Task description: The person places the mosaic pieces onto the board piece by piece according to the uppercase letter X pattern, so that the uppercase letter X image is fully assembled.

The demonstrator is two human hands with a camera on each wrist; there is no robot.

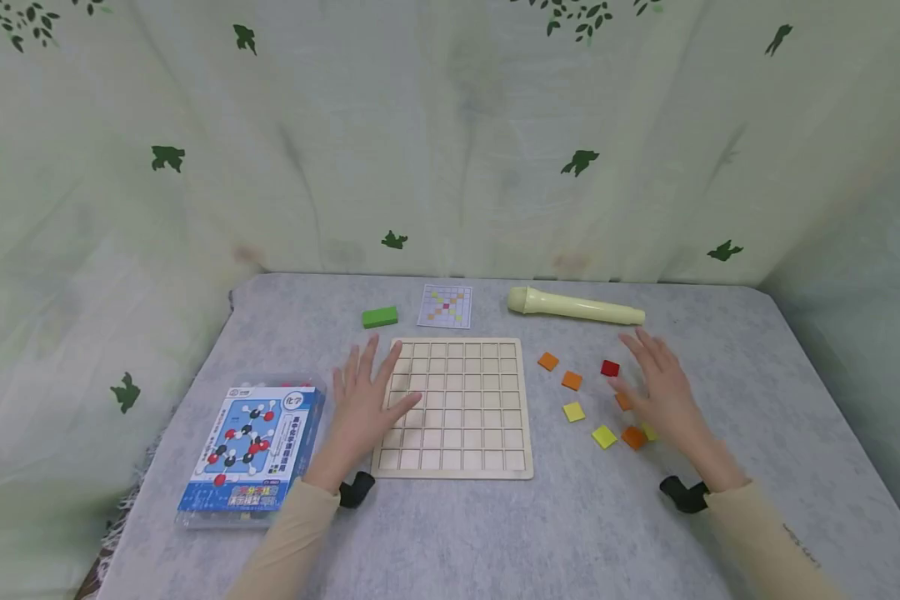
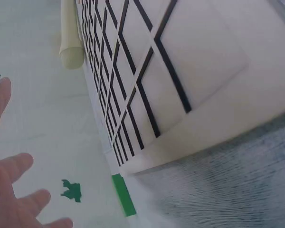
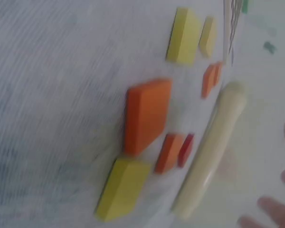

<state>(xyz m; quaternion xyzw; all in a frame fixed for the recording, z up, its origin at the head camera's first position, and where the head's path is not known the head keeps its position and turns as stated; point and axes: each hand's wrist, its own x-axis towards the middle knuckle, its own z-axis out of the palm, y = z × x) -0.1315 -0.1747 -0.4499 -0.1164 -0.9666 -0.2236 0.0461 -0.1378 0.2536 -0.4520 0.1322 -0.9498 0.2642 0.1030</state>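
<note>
Head view shows us the left hand (image 1: pixel 366 408) over the left edge of the board (image 1: pixel 452 419), fingers spread and holding nothing. We see the board flat on the table (image 1: pixel 532 533), with loose tiles (image 1: pixel 572 381) to its right. Above some of these is the right hand (image 1: pixel 666 404), fingers extended, also holding nothing, near the red tile (image 1: pixel 610 368).
</note>
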